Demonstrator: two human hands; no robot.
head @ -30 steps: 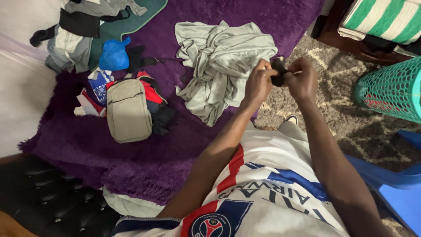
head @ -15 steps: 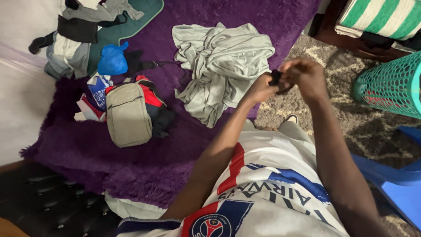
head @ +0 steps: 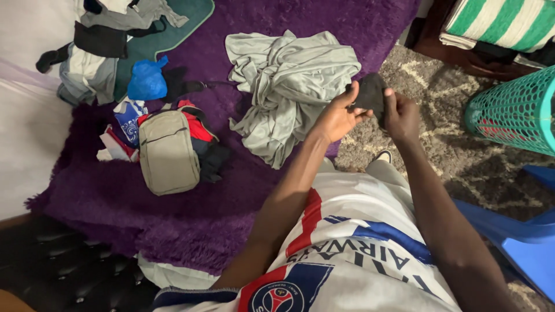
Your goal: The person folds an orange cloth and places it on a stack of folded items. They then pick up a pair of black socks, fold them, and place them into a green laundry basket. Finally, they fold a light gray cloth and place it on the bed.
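Pinching small black cloth (head: 370, 92) between left hand (head: 335, 118) and right hand (head: 402, 115), fingers clamped on edges, above rug edge right of grey garment (head: 292, 81). Risk: thin grip, cloth may slip, drop onto rug.

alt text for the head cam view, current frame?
Seen from above, a person's left hand and right hand together hold a small dark piece of cloth up over the edge of a purple shaggy blanket. On the blanket lie a crumpled grey garment and a beige bag; a teal mesh basket stands at right.
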